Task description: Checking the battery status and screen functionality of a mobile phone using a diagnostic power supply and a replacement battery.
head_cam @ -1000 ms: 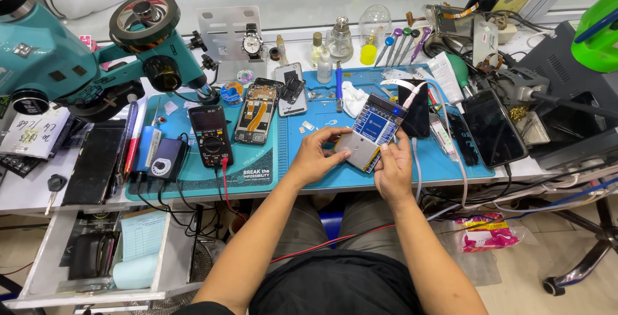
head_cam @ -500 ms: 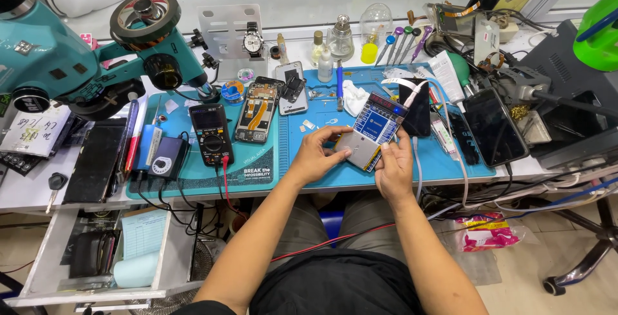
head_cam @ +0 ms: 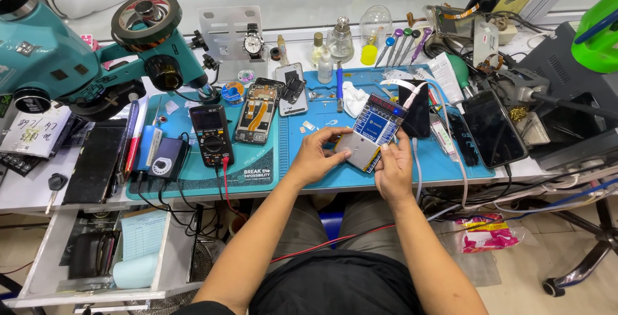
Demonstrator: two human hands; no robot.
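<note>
My left hand (head_cam: 317, 155) and my right hand (head_cam: 394, 166) meet over the blue work mat (head_cam: 322, 176). Between them lies a flat silvery battery pack (head_cam: 357, 149) with a yellow edge, joined to a small tester board with a blue panel (head_cam: 375, 122). The left fingers pinch the pack's near-left edge; the right fingers hold its right side. A white cable (head_cam: 407, 90) runs from the board's top. An opened phone (head_cam: 257, 111) and a black multimeter (head_cam: 209, 135) lie to the left.
A teal microscope (head_cam: 77, 57) stands at the left. Bottles, screwdrivers (head_cam: 399, 45) and a wristwatch (head_cam: 253, 43) line the back. Dark phones (head_cam: 492, 128) lie on the right. An open drawer (head_cam: 96, 254) sits low left, with a green object (head_cam: 599, 28) at top right.
Both hands stay on the battery pack with only slight finger shifts; nothing else has moved.
</note>
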